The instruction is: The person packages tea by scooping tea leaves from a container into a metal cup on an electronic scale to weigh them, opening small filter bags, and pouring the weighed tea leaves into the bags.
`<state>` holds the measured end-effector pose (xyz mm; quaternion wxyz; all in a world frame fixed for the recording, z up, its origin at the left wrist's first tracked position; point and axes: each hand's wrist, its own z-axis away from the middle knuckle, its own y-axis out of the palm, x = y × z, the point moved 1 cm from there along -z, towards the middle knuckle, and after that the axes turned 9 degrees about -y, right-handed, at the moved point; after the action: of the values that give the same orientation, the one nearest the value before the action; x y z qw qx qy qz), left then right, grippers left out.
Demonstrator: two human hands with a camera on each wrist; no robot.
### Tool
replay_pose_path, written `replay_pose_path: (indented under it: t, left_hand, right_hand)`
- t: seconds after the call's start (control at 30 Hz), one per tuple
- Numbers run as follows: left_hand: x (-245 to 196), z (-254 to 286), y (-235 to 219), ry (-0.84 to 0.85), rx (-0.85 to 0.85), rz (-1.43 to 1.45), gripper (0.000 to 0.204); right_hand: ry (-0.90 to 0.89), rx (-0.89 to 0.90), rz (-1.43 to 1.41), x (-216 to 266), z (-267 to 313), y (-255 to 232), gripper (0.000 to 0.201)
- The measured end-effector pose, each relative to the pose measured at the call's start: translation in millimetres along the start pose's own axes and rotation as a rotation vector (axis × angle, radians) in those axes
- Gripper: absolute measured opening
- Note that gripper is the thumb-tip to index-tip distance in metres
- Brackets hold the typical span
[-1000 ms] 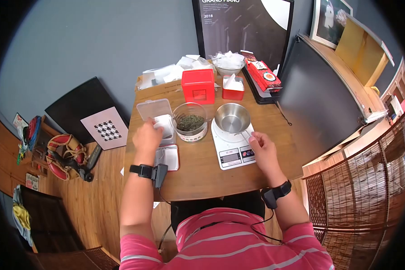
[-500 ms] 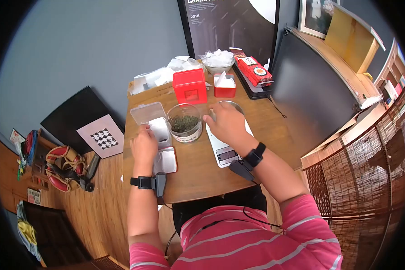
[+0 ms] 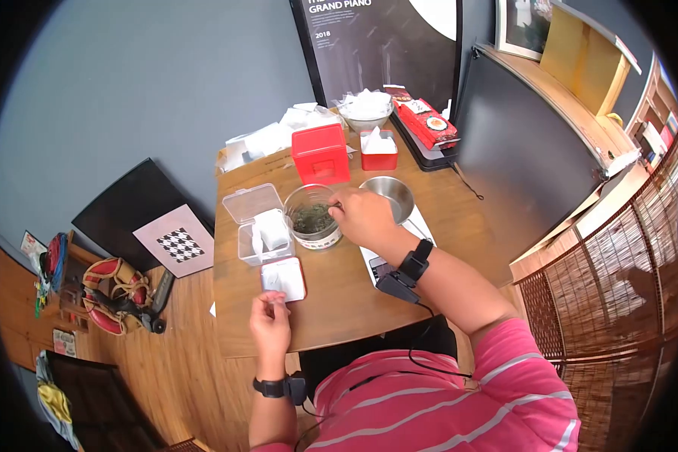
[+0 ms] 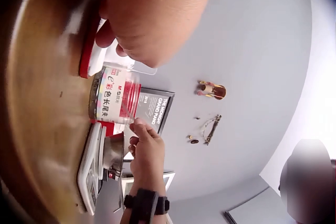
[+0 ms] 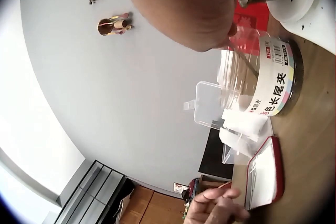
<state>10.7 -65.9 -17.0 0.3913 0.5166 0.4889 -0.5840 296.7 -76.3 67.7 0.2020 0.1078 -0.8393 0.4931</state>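
Observation:
My right hand (image 3: 361,215) is over the rim of a clear jar (image 3: 320,239) of dark dried leaves (image 3: 309,220). Its fingertips pinch a thin metal handle (image 5: 248,62) that slants down into the jar. My left hand (image 3: 270,325) is at the near edge of a shallow red-rimmed tin (image 3: 292,280) with a white inside, its fingers loosely curled and nothing visible in them. Behind the tin stands a clear hinged box (image 3: 252,252), lid up, with white sachets (image 3: 273,228) in it. A steel bowl (image 3: 392,196) sits on a white kitchen scale (image 3: 422,228), partly hidden by my right forearm.
At the back stand a red box (image 3: 320,151), a small red container (image 3: 379,160) with white paper, and a bowl (image 3: 365,122) heaped with white packets. A red packet (image 3: 429,124) lies on a black tray at the back right.
My right hand went from beside the scale, across the steel bowl, to the jar and now pinches the handle. My left hand came back from the clear box towards the tin's near edge.

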Motion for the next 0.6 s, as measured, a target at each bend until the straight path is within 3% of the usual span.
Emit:
replay_pose_path:
  t: [0.13, 0.23, 0.33, 0.4, 0.43, 0.5, 0.6]
  left_hand:
    - [10.4, -3.5, -11.1, 0.025, -0.06, 0.038, 0.006]
    - [-27.9, -31.4, -18.0, 0.266, -0.307, -0.41, 0.009]
    - [-62.1, -75.9, -20.1, 0.344, -0.316, -0.624, 0.014]
    - [-84.7, -97.8, -13.6, 0.638, -0.218, -0.963, 0.022]
    - [-89.7, -106.7, -11.2, 0.643, -0.22, -0.96, 0.022]
    - [-90.5, -119.8, -3.5, 0.78, -0.039, -1.08, 0.024]
    - [-82.2, -134.0, -0.7, 0.775, 0.009, -1.255, 0.019]
  right_hand:
    - [-0.141, -0.137, 0.032, 3.1, -2.0, 0.6, 0.013]
    - [-0.252, -0.22, 0.088, 0.5, -0.4, 5.8, 0.011]
    - [-0.234, -0.196, 0.111, 5.2, 0.3, 4.7, 0.01]
    - [-0.214, -0.177, 0.087, 4.8, 0.8, 5.0, 0.009]
    - [-0.193, -0.155, 0.063, 3.8, 0.5, 5.3, 0.008]
    - [-0.204, -0.175, 0.078, 2.5, 1.6, 5.6, 0.008]
    - [-0.211, -0.195, 0.082, -0.1, 3.7, 6.2, 0.009]
